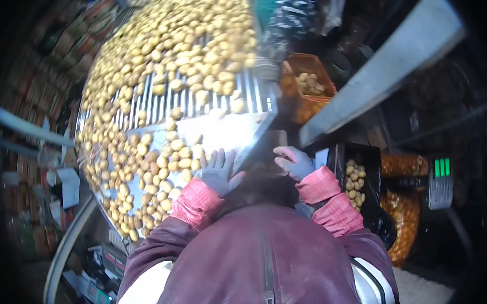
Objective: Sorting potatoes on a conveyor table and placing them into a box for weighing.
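Observation:
My left hand [218, 173], in a pale glove, is spread at the near edge of a metal sorting table [224, 129]. Its fingers point away from me, beside the nearest potatoes [177, 153], and I see nothing held. My right hand [294, 162], gloved too, hovers off the table's right side with its fingers loosely bent and apart. Nothing shows in its grasp. Close to its wrist stands a box lined with black plastic [371, 172], with potatoes [354, 184] inside. Many more potatoes [183, 41] cover the slatted far part of the table.
A blurred co-worker's sleeve [292, 17] reaches in at the table's far right. Beside it, an orange crate [311, 60] holds several potatoes. A metal beam [383, 72] slants across the right. Filled orange bags [402, 226] lie near a device with green bars [441, 183].

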`<state>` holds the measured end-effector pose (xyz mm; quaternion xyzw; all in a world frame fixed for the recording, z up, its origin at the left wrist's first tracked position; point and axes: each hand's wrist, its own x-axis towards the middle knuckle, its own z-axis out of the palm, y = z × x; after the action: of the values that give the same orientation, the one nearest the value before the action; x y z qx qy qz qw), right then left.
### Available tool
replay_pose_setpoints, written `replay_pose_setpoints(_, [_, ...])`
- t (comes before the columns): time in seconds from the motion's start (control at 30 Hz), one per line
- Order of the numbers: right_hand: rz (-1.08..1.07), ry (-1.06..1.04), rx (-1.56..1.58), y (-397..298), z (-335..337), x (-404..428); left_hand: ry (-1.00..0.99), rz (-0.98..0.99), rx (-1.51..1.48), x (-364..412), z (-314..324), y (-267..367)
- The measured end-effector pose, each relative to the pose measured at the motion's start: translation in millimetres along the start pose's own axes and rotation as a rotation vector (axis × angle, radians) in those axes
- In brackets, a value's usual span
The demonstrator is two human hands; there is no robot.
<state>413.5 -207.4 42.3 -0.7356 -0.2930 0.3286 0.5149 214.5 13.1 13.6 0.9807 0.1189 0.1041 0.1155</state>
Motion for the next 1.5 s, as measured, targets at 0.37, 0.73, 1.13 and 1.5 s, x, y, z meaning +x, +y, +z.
replay_pose_setpoints(0.37, [-0.014,-0.126,-0.153,-58.2,48.3,140.5,0.136,-0.281,-0.042,-82.3,-44.9,-38.9])
replay_pose_setpoints(0.73, [-0.367,0.095,-0.948,-47.5,76.1,349.6,0.055,-0.296,0.097,-162.4,-17.5,-23.3])
replay_pose_setpoints(1.13, [-0.093,-0.15,0.377,-80.2,70.9,245.1,0.098,-0.272,0.089,-142.9,-40.5,-18.9])
replay_pose_setpoints(1.5, [0.014,-0.029,1.19,-83.0,-21.6,65.1,0.148,0.051,-0.166,19.2,-3.5,3.0])
